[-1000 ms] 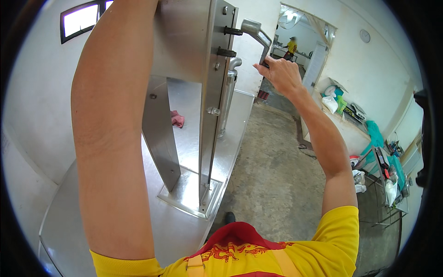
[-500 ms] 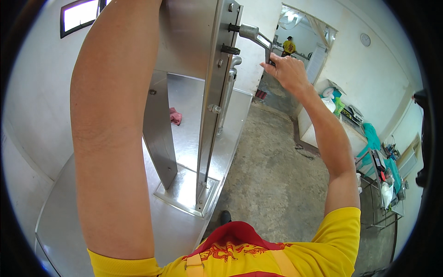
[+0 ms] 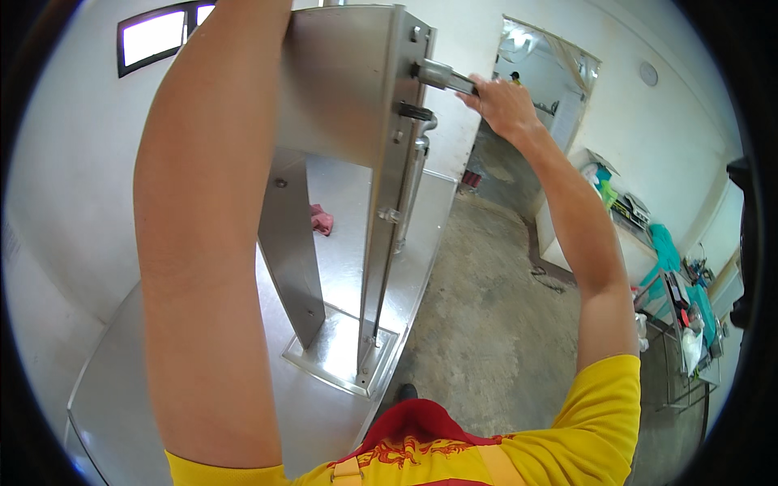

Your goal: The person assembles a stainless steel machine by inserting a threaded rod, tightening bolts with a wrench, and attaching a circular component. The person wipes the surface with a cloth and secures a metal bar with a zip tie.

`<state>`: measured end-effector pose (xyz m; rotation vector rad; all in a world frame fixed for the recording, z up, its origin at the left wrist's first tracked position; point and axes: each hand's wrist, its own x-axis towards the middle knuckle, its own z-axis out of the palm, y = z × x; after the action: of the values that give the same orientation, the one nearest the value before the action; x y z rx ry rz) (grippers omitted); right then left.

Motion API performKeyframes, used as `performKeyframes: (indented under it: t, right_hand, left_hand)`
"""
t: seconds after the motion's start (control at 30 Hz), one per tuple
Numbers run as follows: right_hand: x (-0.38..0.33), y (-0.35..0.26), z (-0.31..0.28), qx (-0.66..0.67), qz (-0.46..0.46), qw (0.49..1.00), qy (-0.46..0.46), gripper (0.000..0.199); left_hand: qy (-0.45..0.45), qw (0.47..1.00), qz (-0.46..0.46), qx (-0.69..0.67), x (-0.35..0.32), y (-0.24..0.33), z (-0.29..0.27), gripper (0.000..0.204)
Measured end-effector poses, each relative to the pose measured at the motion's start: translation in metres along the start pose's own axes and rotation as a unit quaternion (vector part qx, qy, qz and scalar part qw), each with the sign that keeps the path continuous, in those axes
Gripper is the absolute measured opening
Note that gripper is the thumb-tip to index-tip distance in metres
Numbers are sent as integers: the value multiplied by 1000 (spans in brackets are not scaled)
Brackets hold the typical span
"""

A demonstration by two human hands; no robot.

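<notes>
My right hand is wrapped round the end of a metal crank handle. The crank's hub sits on a dark shaft at the upper right side of a tall stainless steel machine. My left arm reaches up along the machine's left side and leaves the picture at the top, so the left hand cannot be seen. Below the crank, a dark ridged knob sticks out of the same side plate. Two upright steel legs join the machine to a base plate.
The machine stands on a stainless steel table, with a pink cloth behind its legs. Concrete floor lies to the right. Farther right are a counter with a scale and bags, and a metal rack. A person is in the far room.
The crank has turned: its arm, angled down before, now points more straight out toward the right, with my right hand still on it. The whole view has shifted a little upward.
</notes>
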<state>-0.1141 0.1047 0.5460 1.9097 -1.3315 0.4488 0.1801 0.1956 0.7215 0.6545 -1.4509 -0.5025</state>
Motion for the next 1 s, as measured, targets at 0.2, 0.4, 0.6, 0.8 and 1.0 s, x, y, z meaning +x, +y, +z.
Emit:
performKeyframes:
  t: [0.2, 0.4, 0.6, 0.8, 1.0]
  right_hand:
    - [10, 14, -17, -4, -24, 999, 40, 35]
    - [-61, -42, 28, 74, 8, 994, -78, 51]
    - [-202, -130, -62, 219, -92, 970, -55, 22]
    - [-218, -117, -160, 185, -206, 961, -9, 33]
    - [-209, -117, -152, 210, -223, 951, -25, 36]
  left_hand:
    - [-59, 998, 5, -36, 8, -1, 2, 14]
    - [-11, 1000, 12, -12, 5, 3, 7, 11]
    - [-30, 999, 3, -13, 19, 7, 3, 13]
    - [-25, 1000, -6, -18, 7, 10, 13, 15]
    - [-51, 998, -2, -28, 17, 7, 2, 13]
